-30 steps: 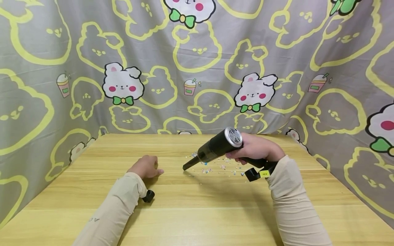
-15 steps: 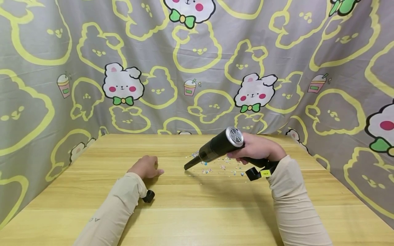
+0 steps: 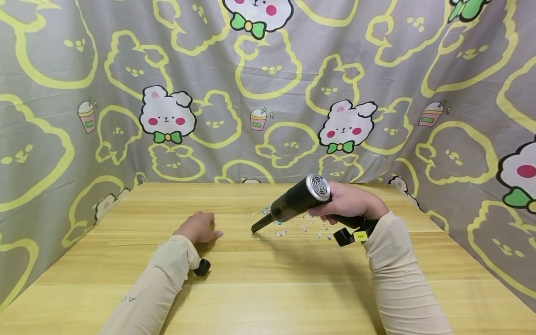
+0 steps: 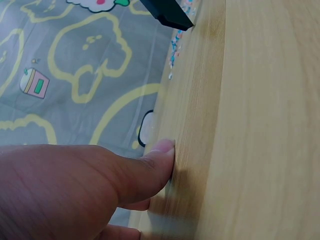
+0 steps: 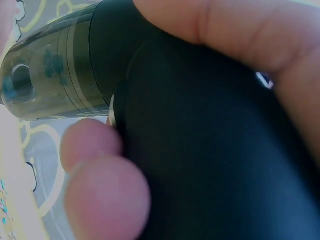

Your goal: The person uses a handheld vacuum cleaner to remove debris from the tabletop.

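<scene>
My right hand (image 3: 349,202) grips a black handheld vacuum cleaner (image 3: 295,200) with a silver vented end. Fingers curl round its dark handle (image 5: 210,135) in the right wrist view. Bits of colour show inside its see-through dust cup (image 5: 45,70). The narrow nozzle (image 3: 261,223) slants down to the left, its tip right at the tabletop. Small coloured bits (image 3: 303,227) lie scattered under and beside the vacuum. To the left, my left hand (image 3: 198,228) rests on the table, loosely curled with nothing in it; its thumb (image 4: 150,167) shows in the left wrist view.
The wooden table (image 3: 251,288) reaches back to a grey curtain (image 3: 209,70) with yellow outlines and rabbit faces, which hangs behind it and on both sides. A small black device (image 3: 203,267) sits at the left wrist, another (image 3: 344,237) at the right.
The vacuum's nozzle tip has shifted slightly to the right, and the right hand has moved only a little. My left hand stays in place.
</scene>
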The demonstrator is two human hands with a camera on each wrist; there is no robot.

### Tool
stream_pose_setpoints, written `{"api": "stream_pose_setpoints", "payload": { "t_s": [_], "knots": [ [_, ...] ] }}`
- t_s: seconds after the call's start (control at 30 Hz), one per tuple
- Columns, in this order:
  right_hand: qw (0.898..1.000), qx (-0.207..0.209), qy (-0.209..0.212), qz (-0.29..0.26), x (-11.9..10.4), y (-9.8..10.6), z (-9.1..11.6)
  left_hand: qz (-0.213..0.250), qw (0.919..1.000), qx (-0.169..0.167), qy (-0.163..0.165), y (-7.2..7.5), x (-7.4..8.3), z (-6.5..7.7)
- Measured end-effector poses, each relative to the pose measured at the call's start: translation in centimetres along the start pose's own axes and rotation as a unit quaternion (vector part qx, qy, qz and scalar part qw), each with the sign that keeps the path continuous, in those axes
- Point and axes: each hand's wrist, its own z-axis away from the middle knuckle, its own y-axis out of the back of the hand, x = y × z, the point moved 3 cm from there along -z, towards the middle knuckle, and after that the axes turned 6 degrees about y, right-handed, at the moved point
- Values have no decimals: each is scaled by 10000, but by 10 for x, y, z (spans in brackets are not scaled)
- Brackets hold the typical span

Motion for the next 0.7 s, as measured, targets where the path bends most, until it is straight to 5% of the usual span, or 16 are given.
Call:
{"api": "stream_pose_setpoints", "payload": {
  "t_s": [0.7],
  "knots": [
    [9986,300,-244,-370,-2,6,13,-10,10000,-36,50,2,2,3]
  ]
}}
